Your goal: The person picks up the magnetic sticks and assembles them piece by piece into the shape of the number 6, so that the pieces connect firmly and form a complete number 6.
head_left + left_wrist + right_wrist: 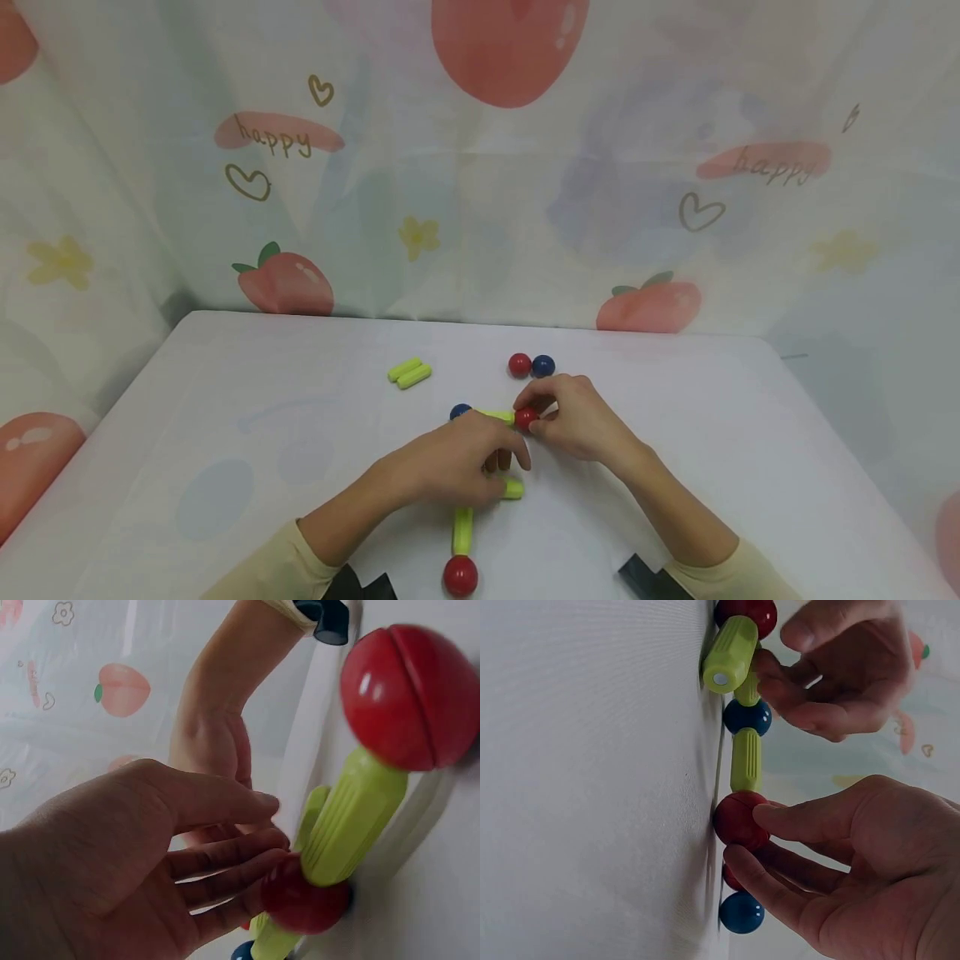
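My right hand pinches a red ball between thumb and fingers. That ball sits at the end of a yellow-green rod, whose other end meets a blue ball. My left hand is over the middle of the assembly, fingers loosely bent, fingertips right at another red ball. From that middle ball one rod runs towards me to a red ball. Another rod points right, its silvery end bare. In the head view, my left hand hides the middle ball.
Two loose yellow-green rods lie side by side at the back left of the white table. Behind my right hand, a loose red ball and a blue ball sit together. A printed cloth hangs behind the table.
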